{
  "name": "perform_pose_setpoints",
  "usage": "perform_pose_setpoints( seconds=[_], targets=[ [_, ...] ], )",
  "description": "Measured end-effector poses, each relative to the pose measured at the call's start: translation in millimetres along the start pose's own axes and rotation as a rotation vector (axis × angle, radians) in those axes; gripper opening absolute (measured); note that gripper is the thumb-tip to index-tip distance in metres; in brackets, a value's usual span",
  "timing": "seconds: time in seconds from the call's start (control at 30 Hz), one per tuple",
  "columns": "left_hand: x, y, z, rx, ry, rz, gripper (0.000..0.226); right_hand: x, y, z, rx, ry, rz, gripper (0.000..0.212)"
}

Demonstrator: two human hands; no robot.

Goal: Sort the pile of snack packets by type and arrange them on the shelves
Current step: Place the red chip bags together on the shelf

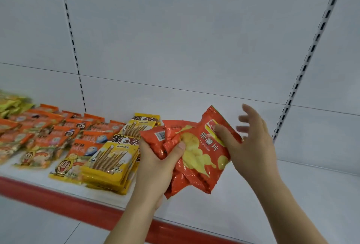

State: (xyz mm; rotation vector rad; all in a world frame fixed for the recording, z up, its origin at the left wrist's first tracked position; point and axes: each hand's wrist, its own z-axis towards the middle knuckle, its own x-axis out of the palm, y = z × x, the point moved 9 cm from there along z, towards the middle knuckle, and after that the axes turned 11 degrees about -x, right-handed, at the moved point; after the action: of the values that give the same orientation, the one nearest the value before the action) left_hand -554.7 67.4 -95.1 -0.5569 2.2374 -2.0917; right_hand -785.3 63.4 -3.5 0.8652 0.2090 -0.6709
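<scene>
While the left hand [159, 158] squeezes a bunch of red chip bags [171, 140] in front of the shelf [292, 195], a few things could go wrong.

Left hand: its fingers and thumb are curled tight round the crumpled bunch, held up above the shelf's front edge.

Right hand: the right hand [251, 138] has its thumb pressed on the front chip bag [206, 152], near the top. Its other fingers are spread out behind the bag, so I cannot tell if they really pinch it.

Chip bags: all of them are in the hands, none on the shelf yet. The bare white part of the shelf is just under and to the right of them.

Slip risk: the bags look shiny and puffy. If the right hand pulls one out with only a thumb on it, it may slide and fall past the red shelf edge [81, 210].

Bunch risk: pulling one bag may drag others loose from the left hand.

Squash risk: a hard squeeze could crush the chips inside.

Neighbour risk: the yellow biscuit stick packs [109, 164] sit just beside the left hand. A bump could knock that stack crooked.

Mix-up risk: the orange packets [50, 136] lie further left, so chips dropped there would spoil the sorting.
</scene>
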Motion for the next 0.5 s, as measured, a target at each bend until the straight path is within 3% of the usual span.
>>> perform_pose_setpoints(
  seconds=[0.1, 0.2, 0.33, 0.5],
  targets=[
    [-9.3, -7.2, 3.3, 0.055, -0.083, -0.046, 0.080, 5.7, -4.5, -26.3, 0.208, -0.116, 0.071, 0.088],
    [-9.5, -15.9, 7.3, 0.082, -0.082, -0.039, 0.075, 31.7, 12.0, -50.4, 0.247, -0.117, 0.248, 0.094],
    [-7.1, -23.2, 7.9, 0.055, 0.049, -0.099, 0.067, 49.8, 24.2, -59.2, 0.205, -0.152, 0.317, 0.056],
    [-1.0, -31.1, 2.7, -0.070, 0.248, -0.205, 0.067, 44.7, 39.6, -61.6, 0.178, -0.175, 0.403, 0.045]
  ],
)
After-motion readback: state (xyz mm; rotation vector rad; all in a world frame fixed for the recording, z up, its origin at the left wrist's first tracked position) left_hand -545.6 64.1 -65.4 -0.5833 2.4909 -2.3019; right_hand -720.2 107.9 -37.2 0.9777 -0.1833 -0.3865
